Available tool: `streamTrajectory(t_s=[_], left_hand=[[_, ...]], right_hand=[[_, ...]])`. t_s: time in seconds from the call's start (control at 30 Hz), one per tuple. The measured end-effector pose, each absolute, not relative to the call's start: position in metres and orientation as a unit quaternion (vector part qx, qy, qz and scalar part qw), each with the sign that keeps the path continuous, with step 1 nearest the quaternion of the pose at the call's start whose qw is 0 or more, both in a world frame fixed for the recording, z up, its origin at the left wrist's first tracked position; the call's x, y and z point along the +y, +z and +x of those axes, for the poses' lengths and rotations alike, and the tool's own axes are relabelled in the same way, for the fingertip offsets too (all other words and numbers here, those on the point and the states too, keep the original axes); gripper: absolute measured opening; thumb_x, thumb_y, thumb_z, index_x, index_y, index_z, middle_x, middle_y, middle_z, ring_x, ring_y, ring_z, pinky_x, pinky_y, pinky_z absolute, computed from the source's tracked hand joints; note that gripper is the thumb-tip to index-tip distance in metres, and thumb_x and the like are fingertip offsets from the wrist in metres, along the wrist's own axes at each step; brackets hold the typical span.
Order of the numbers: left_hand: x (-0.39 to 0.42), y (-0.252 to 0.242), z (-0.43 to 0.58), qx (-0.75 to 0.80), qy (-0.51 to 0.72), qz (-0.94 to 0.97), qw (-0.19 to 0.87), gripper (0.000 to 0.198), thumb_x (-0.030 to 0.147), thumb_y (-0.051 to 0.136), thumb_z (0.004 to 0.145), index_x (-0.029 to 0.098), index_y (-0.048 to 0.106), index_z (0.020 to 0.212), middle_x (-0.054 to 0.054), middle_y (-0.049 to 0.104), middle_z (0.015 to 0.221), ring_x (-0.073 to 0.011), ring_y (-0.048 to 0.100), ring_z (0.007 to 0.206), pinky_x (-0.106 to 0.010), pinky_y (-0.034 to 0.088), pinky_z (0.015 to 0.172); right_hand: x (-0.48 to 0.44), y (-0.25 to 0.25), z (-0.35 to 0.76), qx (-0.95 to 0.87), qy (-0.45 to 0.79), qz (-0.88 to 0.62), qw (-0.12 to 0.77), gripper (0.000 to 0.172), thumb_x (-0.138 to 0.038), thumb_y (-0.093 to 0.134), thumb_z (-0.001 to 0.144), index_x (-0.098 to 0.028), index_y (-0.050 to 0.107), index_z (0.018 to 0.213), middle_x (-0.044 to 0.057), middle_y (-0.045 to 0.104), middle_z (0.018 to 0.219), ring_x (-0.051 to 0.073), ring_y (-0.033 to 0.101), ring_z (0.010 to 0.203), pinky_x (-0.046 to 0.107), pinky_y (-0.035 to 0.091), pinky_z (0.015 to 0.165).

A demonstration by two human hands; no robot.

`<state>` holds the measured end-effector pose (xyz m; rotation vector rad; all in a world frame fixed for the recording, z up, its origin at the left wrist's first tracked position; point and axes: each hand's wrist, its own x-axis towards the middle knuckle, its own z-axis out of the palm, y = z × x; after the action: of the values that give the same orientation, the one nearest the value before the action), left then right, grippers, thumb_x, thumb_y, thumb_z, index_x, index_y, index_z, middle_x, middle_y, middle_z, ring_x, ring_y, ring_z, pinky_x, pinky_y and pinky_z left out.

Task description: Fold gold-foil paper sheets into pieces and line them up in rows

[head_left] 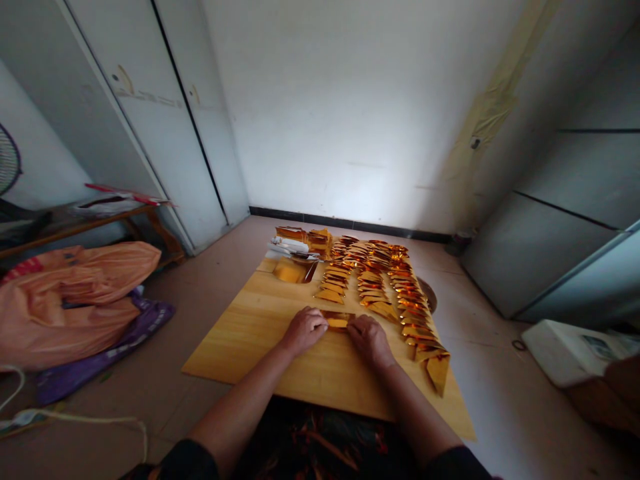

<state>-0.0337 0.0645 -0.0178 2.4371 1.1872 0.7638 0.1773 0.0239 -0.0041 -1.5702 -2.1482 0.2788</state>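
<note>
Between my hands lies a small sheet of gold foil paper (338,320), folded into a narrow strip on the wooden board. My left hand (304,330) pinches its left end, and my right hand (369,337) grips the right end. Both hands have their fingers closed. Beyond them, rows of folded gold foil paper pieces (373,290) stand overlapping across the far and right parts of the board. A flat stack of gold paper (290,271) lies past my left hand.
The wooden board (240,340) reaches from my lap toward the wall. White packets (290,245) and bundled gold paper (320,241) sit at its far left corner. An orange sack (75,300) is on the floor at left, a white foam box (570,350) at right.
</note>
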Motion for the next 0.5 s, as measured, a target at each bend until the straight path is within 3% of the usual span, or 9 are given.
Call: streamTrajectory(t_s=[0.13, 0.5], left_hand=[[0.065, -0.013, -0.029, 0.466, 0.232, 0.838, 0.166, 0.021, 0.019, 0.054, 0.085, 0.020, 0.074, 0.087, -0.004, 0.071, 0.086, -0.0183, 0.061, 0.087, -0.029, 0.045, 0.081], [0.064, -0.004, -0.021, 0.499, 0.188, 0.831, 0.156, 0.020, 0.015, 0.056, 0.081, 0.021, 0.071, 0.093, -0.003, 0.073, 0.094, -0.0186, 0.062, 0.091, -0.028, 0.044, 0.083]], right_hand=[[0.025, -0.001, 0.173, -0.770, 0.096, -0.595, 0.211, 0.022, -0.020, 0.048, 0.091, -0.020, 0.070, 0.090, 0.003, 0.067, 0.085, 0.013, 0.058, 0.081, 0.021, 0.038, 0.076], [0.030, 0.000, 0.167, -0.757, 0.044, -0.635, 0.145, 0.023, -0.021, 0.047, 0.092, -0.020, 0.067, 0.080, 0.003, 0.065, 0.081, 0.012, 0.058, 0.077, 0.020, 0.034, 0.068]])
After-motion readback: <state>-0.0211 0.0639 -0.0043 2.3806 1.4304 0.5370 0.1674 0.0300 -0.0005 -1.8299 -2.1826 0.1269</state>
